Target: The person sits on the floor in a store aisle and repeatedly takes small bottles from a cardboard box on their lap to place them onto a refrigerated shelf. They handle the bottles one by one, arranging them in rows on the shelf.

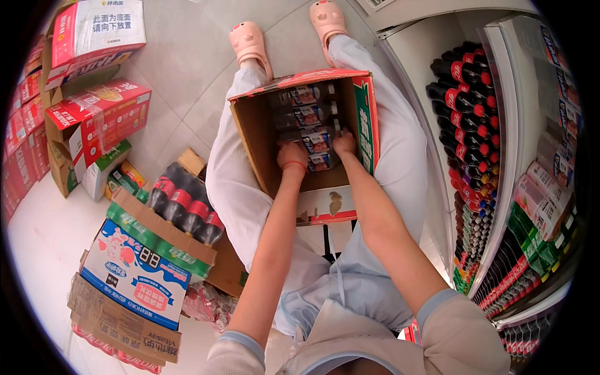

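Observation:
Between my knees stands an uncovered red and green cardboard box (368,124). Several clear plastic bottles with blue and white labels (315,140) lie on their sides in it, caps toward the right wall. My left hand (292,155) is inside the box at the bottom end of one bottle. At the cap end of the bottles, close to the box's right wall, is my right hand (345,143). Both hands appear curled around the same bottle, though parts of their fingers are hidden.
An upright drinks cooler (506,93) with rows of cola bottles (461,110) is on the right. Red cartons (110,117) stack up at the far left. Nearer are shrink-wrapped cola bottles (185,201) and a blue and white carton (136,272). Grey floor tiles (187,61) stretch ahead.

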`<state>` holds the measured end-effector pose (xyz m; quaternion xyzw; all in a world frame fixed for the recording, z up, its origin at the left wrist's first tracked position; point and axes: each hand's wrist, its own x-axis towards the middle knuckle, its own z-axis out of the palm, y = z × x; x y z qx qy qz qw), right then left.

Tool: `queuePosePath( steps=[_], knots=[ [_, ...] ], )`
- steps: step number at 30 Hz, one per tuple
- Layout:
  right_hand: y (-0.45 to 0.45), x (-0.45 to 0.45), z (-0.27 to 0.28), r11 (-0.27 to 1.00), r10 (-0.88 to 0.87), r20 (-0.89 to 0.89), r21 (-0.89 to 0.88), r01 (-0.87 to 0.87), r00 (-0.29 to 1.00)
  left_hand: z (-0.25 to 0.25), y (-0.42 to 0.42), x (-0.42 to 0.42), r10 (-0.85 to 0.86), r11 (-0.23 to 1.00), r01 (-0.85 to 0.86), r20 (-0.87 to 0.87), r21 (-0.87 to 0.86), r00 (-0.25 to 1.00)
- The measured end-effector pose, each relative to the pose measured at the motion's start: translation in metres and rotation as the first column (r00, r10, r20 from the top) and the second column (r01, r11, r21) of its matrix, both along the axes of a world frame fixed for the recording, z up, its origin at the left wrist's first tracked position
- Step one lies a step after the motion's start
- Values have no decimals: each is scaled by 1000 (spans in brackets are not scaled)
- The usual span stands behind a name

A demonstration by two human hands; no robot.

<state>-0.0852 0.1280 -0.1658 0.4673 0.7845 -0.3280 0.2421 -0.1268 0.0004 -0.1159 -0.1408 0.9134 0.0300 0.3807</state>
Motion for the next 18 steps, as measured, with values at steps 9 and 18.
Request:
queuePosePath(
  steps=[9, 18],
  knots=[
    [-4, -4, 3, 970, 184, -74, -146, -193, 980, 8, 23, 16, -613, 755, 413, 325, 509, 720],
    [-2, 1, 37, 773, 633, 167, -181, -608, 756, 30, 2, 46, -548, 801, 345, 366, 490, 752]
  ],
)
